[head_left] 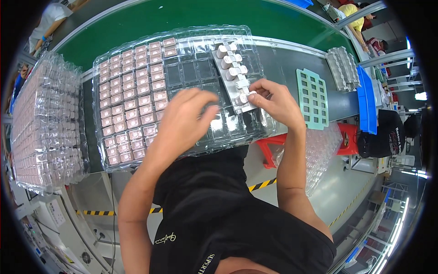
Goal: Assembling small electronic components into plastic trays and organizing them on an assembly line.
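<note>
A clear plastic blister tray lies across the bench, its left part filled with rows of small pinkish square parts. Over its right side rests a long metal fixture bar carrying several small pale rounded blocks. My right hand pinches the small pale block at the bar's near end between thumb and fingers. My left hand, slightly blurred, hovers above the tray's middle, thumb and forefinger apart with nothing visible between them.
At the left stands a tall stack of filled clear trays. To the right are a green slotted plate, grey metal fixtures and a blue bin. Beyond runs a green conveyor belt. A red stool stands below; other people work farther off.
</note>
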The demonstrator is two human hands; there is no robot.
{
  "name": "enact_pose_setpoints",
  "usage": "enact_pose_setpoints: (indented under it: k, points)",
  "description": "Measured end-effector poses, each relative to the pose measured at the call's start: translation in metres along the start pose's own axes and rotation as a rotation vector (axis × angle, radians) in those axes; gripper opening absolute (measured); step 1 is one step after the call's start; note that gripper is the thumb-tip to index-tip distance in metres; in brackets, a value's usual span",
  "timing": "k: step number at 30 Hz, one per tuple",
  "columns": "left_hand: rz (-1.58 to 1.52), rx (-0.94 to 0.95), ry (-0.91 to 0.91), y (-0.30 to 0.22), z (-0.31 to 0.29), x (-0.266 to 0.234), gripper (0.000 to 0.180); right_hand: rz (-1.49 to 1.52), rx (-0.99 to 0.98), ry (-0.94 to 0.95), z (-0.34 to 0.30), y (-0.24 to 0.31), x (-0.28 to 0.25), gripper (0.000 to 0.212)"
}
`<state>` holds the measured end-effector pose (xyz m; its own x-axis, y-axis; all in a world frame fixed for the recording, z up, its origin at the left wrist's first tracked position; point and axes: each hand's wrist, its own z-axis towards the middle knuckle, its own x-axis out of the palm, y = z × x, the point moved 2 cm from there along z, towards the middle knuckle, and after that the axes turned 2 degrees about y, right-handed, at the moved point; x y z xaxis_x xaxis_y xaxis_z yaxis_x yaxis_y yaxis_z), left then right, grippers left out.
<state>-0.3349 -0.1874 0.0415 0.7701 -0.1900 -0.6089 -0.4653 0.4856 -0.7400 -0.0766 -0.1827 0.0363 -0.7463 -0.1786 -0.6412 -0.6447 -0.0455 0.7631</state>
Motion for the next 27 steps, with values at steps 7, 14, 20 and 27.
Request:
enact_pose_setpoints:
  k: [7, 14, 20, 27]
  points:
    - [0.082, -0.066, 0.091, -0.015, 0.041, 0.07, 0.03, 0.21, 0.062, -0.255, -0.012, -0.022, -0.023, 0.023]
    - [0.015, -0.167, 0.119, -0.008, 0.038, 0.059, 0.025, 0.363, -0.061, -0.355, -0.017, 0.007, -0.01, 0.028]
    - [-0.25, -0.231, 0.008, 0.004, -0.027, -0.016, 0.022, 0.668, -0.188, -0.281, -0.015, 0.032, 0.016, 0.033]
    - [0.108, -0.164, 0.012, 0.021, -0.086, -0.053, 0.022, 0.762, -0.193, -0.073, -0.009, 0.047, 0.049, 0.015]
